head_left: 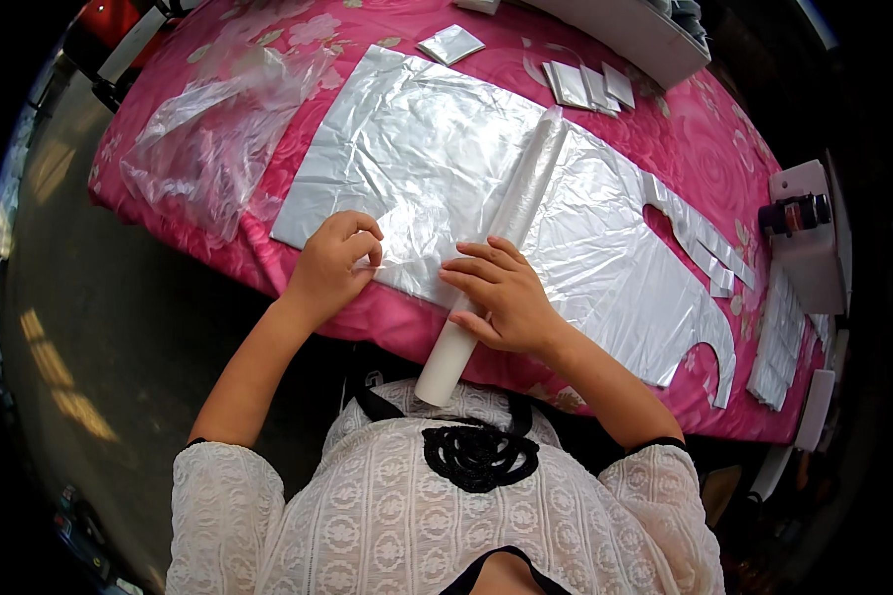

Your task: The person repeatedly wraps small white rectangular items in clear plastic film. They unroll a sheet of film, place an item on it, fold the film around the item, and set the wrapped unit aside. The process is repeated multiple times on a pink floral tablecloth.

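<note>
A shiny silvery-white plastic apron lies spread flat on the table, its cut-out straps at the right. Across it slants a white roll whose upper length is wrapped in clear film; the lower end juts over the table's near edge. My left hand is closed in a pinch at the apron's near edge, on a piece of thin clear plastic film. My right hand rests over the roll with its fingers stretched and spread, the thumb nearer me.
A crumpled clear plastic bag lies at the left on the pink flowered tablecloth. Folded silvery packets sit at the back. A white box stands behind them; another box and stacked packets are at the right.
</note>
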Motion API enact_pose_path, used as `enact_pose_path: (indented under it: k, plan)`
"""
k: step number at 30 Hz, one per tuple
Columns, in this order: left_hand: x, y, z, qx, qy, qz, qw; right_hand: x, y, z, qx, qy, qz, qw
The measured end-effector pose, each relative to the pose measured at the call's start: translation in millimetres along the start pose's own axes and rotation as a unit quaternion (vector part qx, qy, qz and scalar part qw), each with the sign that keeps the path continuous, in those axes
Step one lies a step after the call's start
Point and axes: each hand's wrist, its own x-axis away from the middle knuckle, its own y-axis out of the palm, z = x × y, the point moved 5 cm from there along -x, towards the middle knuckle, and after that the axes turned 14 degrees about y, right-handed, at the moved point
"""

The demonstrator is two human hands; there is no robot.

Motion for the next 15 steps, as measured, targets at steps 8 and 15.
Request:
enact_pose_path:
  k: [8, 15]
  plan:
    - [12.7, 2.9, 8.2, -0.1, 0.13, -0.071, 0.984, 1.4, -0.1, -1.3, 0.013, -0.007, 0.02, 1.0]
    - [-9.2, -13.4, 3.8, -0.069, 0.233, -0.116, 0.963, 1.7, 3.9, 1.4, 0.013, 0.005, 0.01, 1.0]
